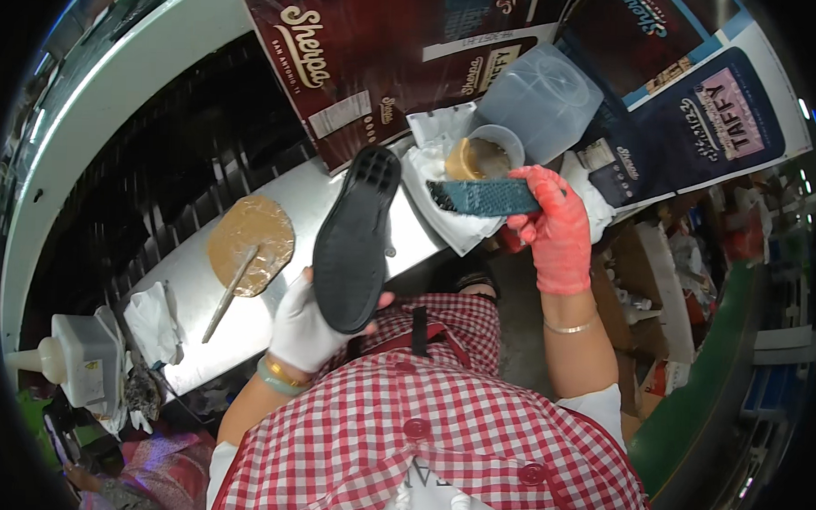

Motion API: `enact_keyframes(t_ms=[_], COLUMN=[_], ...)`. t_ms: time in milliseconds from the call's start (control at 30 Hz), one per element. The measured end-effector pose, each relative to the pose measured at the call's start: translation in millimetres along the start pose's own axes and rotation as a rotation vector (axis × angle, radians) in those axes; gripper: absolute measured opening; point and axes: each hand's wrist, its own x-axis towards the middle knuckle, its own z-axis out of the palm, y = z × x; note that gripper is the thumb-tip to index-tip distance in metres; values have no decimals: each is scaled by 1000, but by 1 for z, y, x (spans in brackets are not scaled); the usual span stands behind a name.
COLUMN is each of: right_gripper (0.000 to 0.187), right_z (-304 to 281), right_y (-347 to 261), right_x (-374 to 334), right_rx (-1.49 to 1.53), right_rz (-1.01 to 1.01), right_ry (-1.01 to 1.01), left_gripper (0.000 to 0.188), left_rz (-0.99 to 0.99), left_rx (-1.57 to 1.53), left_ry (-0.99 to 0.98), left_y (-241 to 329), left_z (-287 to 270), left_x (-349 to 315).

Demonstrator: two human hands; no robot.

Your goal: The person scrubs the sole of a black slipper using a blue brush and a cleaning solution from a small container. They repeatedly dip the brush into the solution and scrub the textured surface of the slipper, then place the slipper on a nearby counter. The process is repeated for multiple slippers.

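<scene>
My left hand (pixel 303 330), in a white glove with bare fingertips, is closed on a black shoe sole (pixel 350 253). The sole stands lengthwise over the table edge, its heel end with square hollows pointing away from me. In a pinkish-red glove, my right hand (pixel 560 226) grips one end of a flat teal strip (pixel 493 197) with a woven-looking face. A dark tip on its far end points left; I cannot tell whether it is bristle. Just beyond the strip sits a clear plastic cup (pixel 518 144) with a yellowish-brown rim and brownish liquid inside.
On the metal table (pixel 176 269) lies a round brown pad (pixel 238 227) with a thin stick (pixel 236 289) across it. A white bottle (pixel 81 360) and crumpled paper (pixel 154 323) are at left. A translucent tub (pixel 544 102) and dark red cardboard (pixel 343 55) stand behind.
</scene>
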Motion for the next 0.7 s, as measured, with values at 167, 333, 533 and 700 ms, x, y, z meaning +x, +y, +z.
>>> enact_keyframes(t_ms=[167, 333, 533, 700], right_gripper=[28, 24, 23, 21], right_z=[52, 58, 62, 64], right_y=[-7, 1, 4, 4], right_x=[-49, -52, -55, -54], right_rx=[17, 70, 47, 53], right_rz=[1, -31, -30, -164], right_ry=[-80, -179, -150, -60], left_gripper=[61, 68, 62, 74], left_rz=[2, 8, 58, 22], left_rx=[-32, 50, 108, 207], left_ry=[-183, -222, -172, -148], left_y=[-2, -7, -13, -15], left_z=[21, 34, 35, 41], left_x=[27, 27, 23, 24])
